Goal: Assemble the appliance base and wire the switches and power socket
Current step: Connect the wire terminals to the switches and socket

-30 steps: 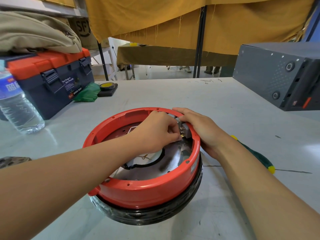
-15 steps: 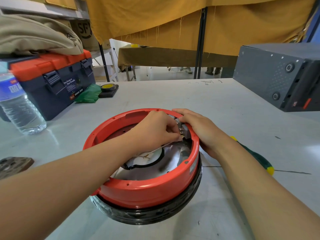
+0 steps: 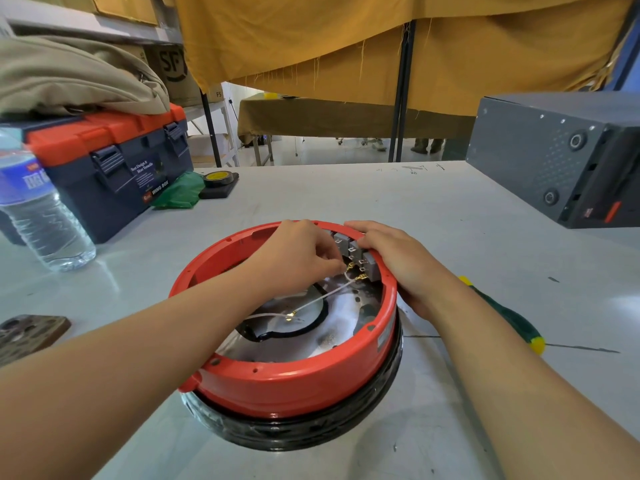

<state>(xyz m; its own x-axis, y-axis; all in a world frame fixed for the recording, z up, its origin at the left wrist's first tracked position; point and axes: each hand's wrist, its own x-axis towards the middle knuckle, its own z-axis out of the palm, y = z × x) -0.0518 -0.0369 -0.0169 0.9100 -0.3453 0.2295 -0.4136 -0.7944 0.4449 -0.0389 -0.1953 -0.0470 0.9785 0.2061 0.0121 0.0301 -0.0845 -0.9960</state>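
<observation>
Inside the red appliance base (image 3: pixel 287 386) at the table's (image 3: pixel 346 195) near middle, the left hand (image 3: pixel 294 258) pinched a white wire (image 3: pixel 322 297) at the grey switches (image 3: pixel 356 252) while the right hand (image 3: pixel 398 258) gripped the far rim

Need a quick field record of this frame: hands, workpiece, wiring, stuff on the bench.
workpiece: round red base on a black ring, open side up
left hand: inside the base, pinching a white wire at the terminals
right hand: gripping the far right rim, over the grey switches
loose wire end: brass connector lying inside the base
right of base: green screwdriver, partly under the forearm
left of base: water bottle, toolbox
far right: grey box
</observation>
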